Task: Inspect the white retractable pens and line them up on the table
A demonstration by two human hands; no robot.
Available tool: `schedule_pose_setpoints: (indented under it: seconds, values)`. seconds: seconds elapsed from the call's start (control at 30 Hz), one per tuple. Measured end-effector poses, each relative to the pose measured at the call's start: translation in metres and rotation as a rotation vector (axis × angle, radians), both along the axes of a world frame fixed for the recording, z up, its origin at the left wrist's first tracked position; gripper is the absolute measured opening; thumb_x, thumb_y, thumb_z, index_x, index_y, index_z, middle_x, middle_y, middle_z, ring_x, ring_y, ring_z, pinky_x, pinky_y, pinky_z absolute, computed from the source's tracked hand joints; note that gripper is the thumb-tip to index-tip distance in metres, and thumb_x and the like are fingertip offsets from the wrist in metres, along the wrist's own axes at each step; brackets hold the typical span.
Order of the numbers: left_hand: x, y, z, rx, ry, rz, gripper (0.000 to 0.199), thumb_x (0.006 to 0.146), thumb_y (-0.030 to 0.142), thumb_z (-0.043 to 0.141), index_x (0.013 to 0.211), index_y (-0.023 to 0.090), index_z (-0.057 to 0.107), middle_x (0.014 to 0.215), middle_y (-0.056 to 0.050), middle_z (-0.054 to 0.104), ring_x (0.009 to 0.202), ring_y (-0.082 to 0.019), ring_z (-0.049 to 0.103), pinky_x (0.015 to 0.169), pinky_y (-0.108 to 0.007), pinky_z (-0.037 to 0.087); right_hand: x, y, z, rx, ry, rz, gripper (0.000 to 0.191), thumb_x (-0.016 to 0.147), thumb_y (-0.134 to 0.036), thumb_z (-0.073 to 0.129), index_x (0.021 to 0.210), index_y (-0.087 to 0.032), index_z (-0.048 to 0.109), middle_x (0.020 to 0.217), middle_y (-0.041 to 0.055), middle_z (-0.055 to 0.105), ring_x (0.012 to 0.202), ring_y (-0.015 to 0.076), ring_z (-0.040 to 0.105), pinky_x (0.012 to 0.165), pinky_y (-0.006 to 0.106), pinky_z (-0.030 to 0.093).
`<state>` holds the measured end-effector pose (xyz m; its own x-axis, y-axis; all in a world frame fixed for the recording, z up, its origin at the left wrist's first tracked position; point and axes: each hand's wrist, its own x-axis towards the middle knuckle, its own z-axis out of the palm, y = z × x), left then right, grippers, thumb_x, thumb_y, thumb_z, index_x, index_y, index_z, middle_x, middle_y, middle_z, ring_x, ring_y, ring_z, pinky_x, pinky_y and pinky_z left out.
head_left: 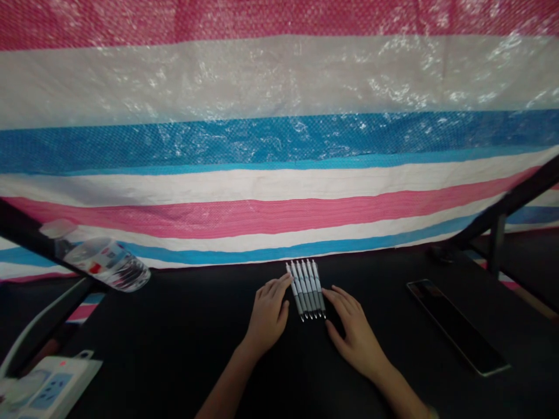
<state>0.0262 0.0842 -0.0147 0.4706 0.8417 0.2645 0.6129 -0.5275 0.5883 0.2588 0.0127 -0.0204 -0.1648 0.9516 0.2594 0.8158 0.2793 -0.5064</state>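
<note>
Here, my slightly curled, part-open left hand and right hand flank the slim white-and-grey pens, fingertips at the row's two sides, neither gripping. The pens lie side by side on the smooth matte-black counter, before a glossy woven plastic sheet with pink, white and blue stripes.

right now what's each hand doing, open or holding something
Left hand: open, fingertips at the left side of the row of pens, no grip visible.
Right hand: open, fingertips by the row's right side, holding nothing visible.
</note>
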Motion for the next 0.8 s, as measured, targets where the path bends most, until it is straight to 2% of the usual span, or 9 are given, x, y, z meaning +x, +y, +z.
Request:
schedule_pose_setpoints:
  seconds: [0.1,0.23,0.4,0.53,0.67,0.73,0.8]
  values:
    - [0.0,-0.003,0.001,0.032,0.085,-0.043,0.064,0.086,0.003,0.044,0.145,0.029,0.04,0.149,-0.004,0.05,0.132,-0.027,0.044,0.106,-0.052,0.036,-0.003,-0.001,0.002,0.022,-0.026,0.016,0.056,0.089,-0.018,0.049,0.144,-0.023,0.042,0.143,0.0099,0.053,0.138,0.0307,0.04,0.112,0.053,0.034]
    - [-0.001,-0.003,0.001,0.053,0.084,-0.047,0.059,0.089,0.003,0.042,0.142,0.028,0.044,0.144,-0.005,0.055,0.131,-0.027,0.044,0.105,-0.051,0.037,-0.002,-0.002,0.002,0.054,0.009,-0.015,0.051,0.092,-0.02,0.047,0.143,-0.023,0.043,0.14,0.0107,0.054,0.136,0.0304,0.042,0.111,0.053,0.036]
    - [-0.006,0.0,-0.001,0.087,0.05,-0.093,0.044,0.089,0.002,0.044,0.12,0.029,0.063,0.128,-0.008,0.058,0.128,-0.027,0.046,0.105,-0.05,0.041,0.003,-0.003,0.002,0.139,0.163,-0.165,0.039,0.094,-0.025,0.047,0.132,-0.023,0.052,0.129,0.0118,0.059,0.127,0.0306,0.05,0.107,0.054,0.041]
    - [-0.012,0.003,-0.007,0.121,0.041,-0.138,0.034,0.089,0.002,0.046,0.102,0.025,0.067,0.129,-0.007,0.053,0.132,-0.027,0.042,0.107,-0.05,0.041,-0.006,-0.003,0.007,0.174,0.298,-0.207,0.028,0.094,-0.029,0.047,0.118,-0.022,0.06,0.115,0.0115,0.063,0.115,0.0296,0.056,0.098,0.049,0.047]
    - [-0.019,0.006,-0.003,0.165,-0.004,-0.153,0.032,0.092,0.003,0.042,0.101,0.022,0.066,0.13,-0.008,0.055,0.133,-0.026,0.042,0.111,-0.051,0.039,-0.034,-0.003,0.021,-0.008,0.536,-0.219,0.027,0.096,-0.039,0.048,0.109,-0.02,0.061,0.1,0.0099,0.067,0.09,0.0249,0.064,0.08,0.039,0.053]
    - [-0.023,0.005,0.006,0.191,-0.035,-0.147,0.035,0.093,0.002,0.038,0.103,0.023,0.065,0.131,-0.008,0.056,0.136,-0.025,0.041,0.111,-0.052,0.038,-0.05,-0.003,0.029,-0.159,0.677,-0.202,0.031,0.094,-0.046,0.05,0.107,-0.019,0.06,0.092,0.0082,0.067,0.078,0.0215,0.063,0.067,0.034,0.052]
    - [-0.025,0.001,0.017,0.227,-0.051,-0.13,0.037,0.094,0.002,0.037,0.103,0.023,0.065,0.136,-0.009,0.053,0.14,-0.025,0.035,0.112,-0.051,0.038,-0.065,-0.004,0.033,-0.363,0.847,-0.145,0.041,0.09,-0.056,0.055,0.108,-0.019,0.059,0.083,0.0052,0.066,0.063,0.0166,0.059,0.05,0.027,0.046]
